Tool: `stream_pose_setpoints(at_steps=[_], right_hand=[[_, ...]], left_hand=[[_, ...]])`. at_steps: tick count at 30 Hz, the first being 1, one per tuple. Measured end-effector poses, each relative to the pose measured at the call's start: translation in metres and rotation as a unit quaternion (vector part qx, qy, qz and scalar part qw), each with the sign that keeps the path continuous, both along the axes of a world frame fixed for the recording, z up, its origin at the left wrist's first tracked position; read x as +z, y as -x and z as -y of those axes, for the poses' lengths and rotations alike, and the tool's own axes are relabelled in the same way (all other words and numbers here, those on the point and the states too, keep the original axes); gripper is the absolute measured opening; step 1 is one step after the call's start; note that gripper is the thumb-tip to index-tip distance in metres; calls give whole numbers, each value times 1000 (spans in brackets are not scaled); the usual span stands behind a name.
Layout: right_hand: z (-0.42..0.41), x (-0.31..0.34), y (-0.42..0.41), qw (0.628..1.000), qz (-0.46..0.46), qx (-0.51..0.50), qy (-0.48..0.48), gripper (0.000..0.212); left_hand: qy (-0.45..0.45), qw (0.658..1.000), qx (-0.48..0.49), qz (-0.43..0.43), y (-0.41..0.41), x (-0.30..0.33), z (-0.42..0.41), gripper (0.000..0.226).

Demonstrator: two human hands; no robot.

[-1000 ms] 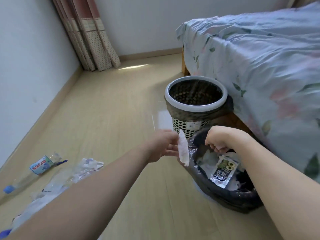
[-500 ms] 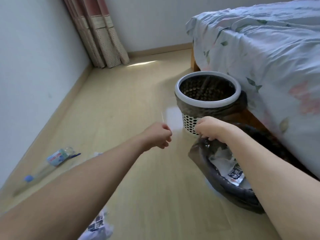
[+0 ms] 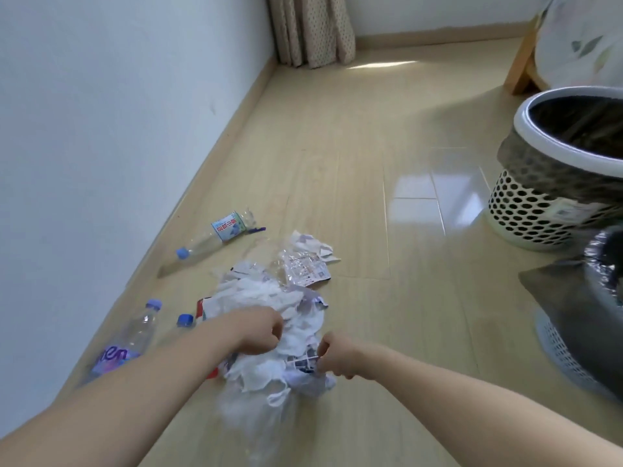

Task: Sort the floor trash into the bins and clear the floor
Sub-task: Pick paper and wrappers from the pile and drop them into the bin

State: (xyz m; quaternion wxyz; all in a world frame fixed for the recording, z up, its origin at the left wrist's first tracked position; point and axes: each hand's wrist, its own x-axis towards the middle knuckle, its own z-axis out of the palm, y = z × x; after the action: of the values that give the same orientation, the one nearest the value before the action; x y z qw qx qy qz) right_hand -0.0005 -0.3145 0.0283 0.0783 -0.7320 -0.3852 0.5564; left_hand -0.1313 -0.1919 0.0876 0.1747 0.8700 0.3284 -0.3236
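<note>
We see the left hand (image 3: 261, 332) and right hand (image 3: 335, 357), fingers curled, grasping crumpled tissues in the trash pile (image 3: 269, 308) on the floor (image 3: 354, 183), bins (image 3: 546, 183) well apart.

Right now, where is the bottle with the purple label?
The bottle with the purple label lies on the floor at lower left, near the wall, just beyond the left forearm.

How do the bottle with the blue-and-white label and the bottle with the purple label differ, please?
The bottle with the blue-and-white label lies farther away, apart from the arms; the bottle with the purple label lies nearer, partly hidden behind the left forearm. The first has a blue cap, the second a paler lilac one. Both are clear plastic, capped, and lie on the floor near the wall.
</note>
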Motion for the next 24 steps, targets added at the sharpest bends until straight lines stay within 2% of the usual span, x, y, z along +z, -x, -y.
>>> stream_pose_setpoints(at_steps=[5,9,13,18,22,24], right_hand=[[1,-20,31,999,24,-31,-23,31],[-7,-22,22,997,76,16,-6,8],[-4,-9,-10,998,49,16,42,6],[20,14,-56,993,88,-20,74,7],[40,27,-75,989,116,-56,72,8],[46,33,-80,989,104,-70,73,15]], left_hand=[[22,1000,-9,11,35,-25,-11,25],[41,998,1,37,43,-37,-22,23],[47,997,-20,60,40,-43,-20,22],[-20,985,-128,118,22,-57,6,24],[-141,962,-224,71,6,-79,39,38],[-173,956,-231,55,-1,-84,44,33]])
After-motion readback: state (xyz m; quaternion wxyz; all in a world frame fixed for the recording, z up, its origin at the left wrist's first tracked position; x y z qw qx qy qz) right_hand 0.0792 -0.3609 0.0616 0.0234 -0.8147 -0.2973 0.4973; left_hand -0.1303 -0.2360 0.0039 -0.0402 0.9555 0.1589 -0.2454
